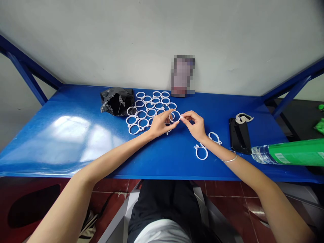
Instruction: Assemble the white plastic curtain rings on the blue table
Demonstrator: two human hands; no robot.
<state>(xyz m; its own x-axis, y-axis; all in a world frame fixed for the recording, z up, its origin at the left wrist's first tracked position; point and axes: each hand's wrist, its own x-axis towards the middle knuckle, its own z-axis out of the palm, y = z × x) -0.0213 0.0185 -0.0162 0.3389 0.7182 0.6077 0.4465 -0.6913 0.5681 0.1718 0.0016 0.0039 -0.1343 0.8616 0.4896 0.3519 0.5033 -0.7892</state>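
Observation:
A white plastic ring (175,122) with a small clasp on its right side is held up between both hands, above the blue table. Fingers and thumb of my left hand (162,122) close around the ring's left side. At the clasp, the thumb and fingertips of my right hand (194,124) pinch together. Several similar white rings (141,114) lie in a cluster to the left and behind my left hand, some partly hidden by it. More white rings (201,153) rest close to my right wrist, apart from the cluster.
A crumpled black plastic bag (117,101) gapes open left of the cluster. On the blue table (157,165) at right are a black phone (239,136), a pale coiled band (244,118) and a green-labelled bottle (293,152) on its side. A blurred upright object (182,77) leans against the wall.

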